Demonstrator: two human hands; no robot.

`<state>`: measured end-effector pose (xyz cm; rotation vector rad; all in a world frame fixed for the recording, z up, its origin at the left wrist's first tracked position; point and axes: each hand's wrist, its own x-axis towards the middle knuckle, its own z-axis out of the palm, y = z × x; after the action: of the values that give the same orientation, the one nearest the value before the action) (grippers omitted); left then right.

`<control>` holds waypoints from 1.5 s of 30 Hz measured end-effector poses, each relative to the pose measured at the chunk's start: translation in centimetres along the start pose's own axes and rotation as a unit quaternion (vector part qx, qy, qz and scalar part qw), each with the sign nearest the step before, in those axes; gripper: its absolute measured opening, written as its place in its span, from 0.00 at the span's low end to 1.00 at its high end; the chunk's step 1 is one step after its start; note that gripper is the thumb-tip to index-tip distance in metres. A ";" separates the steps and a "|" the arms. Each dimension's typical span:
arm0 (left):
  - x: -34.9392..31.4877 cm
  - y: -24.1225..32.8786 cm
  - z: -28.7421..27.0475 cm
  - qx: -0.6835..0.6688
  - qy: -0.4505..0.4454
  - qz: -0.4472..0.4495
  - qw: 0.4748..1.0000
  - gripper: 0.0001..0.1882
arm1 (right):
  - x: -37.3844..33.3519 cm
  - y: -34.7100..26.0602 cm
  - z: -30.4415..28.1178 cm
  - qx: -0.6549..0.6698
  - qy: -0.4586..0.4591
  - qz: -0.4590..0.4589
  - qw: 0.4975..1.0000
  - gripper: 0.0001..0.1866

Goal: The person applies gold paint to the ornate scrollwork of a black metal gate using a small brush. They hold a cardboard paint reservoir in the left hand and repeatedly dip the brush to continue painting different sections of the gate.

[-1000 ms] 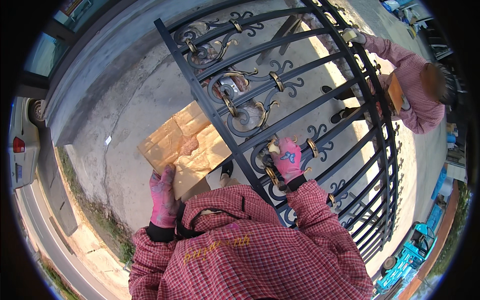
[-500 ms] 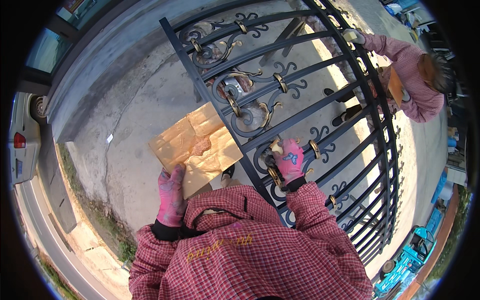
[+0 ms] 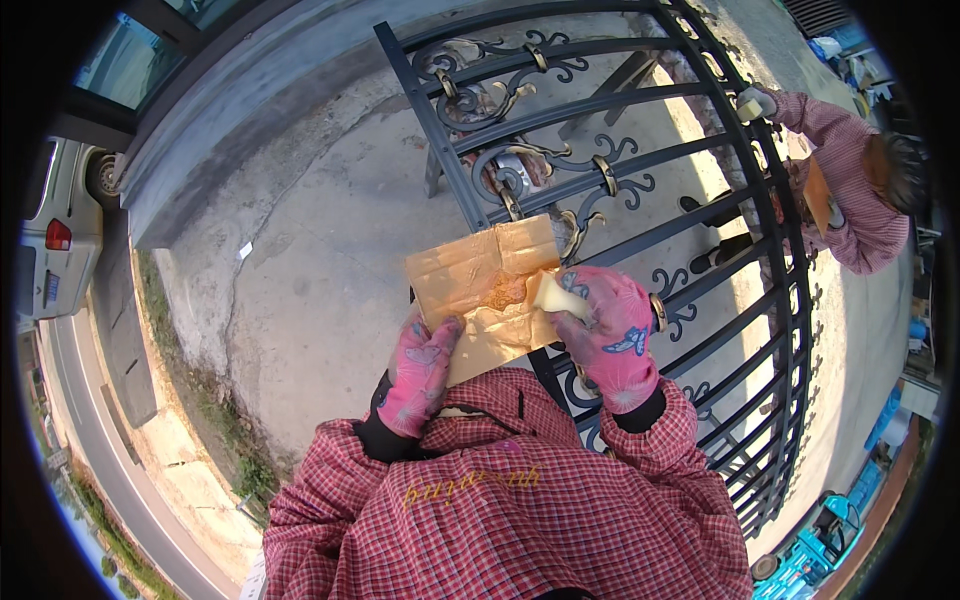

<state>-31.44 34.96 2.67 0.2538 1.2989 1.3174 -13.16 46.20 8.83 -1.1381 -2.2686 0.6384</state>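
Observation:
My left hand (image 3: 422,368), in a pink patterned glove, grips the lower left edge of a gold-coated piece of cardboard (image 3: 450,280). A textured coppery patch (image 3: 505,292) lies in its middle. My right hand (image 3: 618,340), gloved alike, pinches a cream piece of sponge (image 3: 562,299) at the cardboard's right side, close to the patch. The cardboard covers part of a dark metal gate (image 3: 437,137) with curled scrolls. Gold-coloured collars (image 3: 606,176) and gold-touched leaf tips show on the scrollwork.
Across the gate a co-worker (image 3: 850,195) in a checked top has a gloved hand (image 3: 757,103) on the bars with a sponge piece, and a brown-orange board (image 3: 817,200). A van (image 3: 70,230) stands at left, a turquoise vehicle (image 3: 815,550) at lower right.
My right hand has come away from the gate's scrollwork and moved to the cardboard with the sponge. My left hand holds the cardboard farther right in view. The whole view has shifted slightly.

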 end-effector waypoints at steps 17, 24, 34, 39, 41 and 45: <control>0.3 0.4 -2.8 -0.049 0.054 0.010 0.997 0.14 | -3.8 10.2 -1.3 -0.076 0.085 0.186 0.976 0.19; 0.5 0.2 -3.6 -0.035 0.067 0.027 0.997 0.16 | -7.7 14.0 5.5 -0.155 -0.010 0.122 0.980 0.17; 0.2 1.3 -1.8 -0.041 0.080 0.008 0.996 0.14 | -8.1 15.6 5.7 -0.169 -0.005 0.152 0.974 0.17; 0.5 0.6 -2.5 -0.030 0.073 0.014 0.997 0.15 | -7.9 15.1 5.8 -0.175 -0.027 0.110 0.978 0.17; 0.7 0.4 -2.6 -0.029 0.070 0.016 0.997 0.15 | -7.9 15.4 5.8 -0.163 -0.023 0.120 0.979 0.16; 0.8 0.5 -2.8 -0.029 0.076 0.016 0.997 0.15 | -7.7 16.2 3.9 -0.152 0.015 0.129 0.980 0.16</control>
<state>-34.14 34.28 1.61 0.1368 1.3865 1.4207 -2.30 47.80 -5.88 -1.5974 -2.2640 0.3701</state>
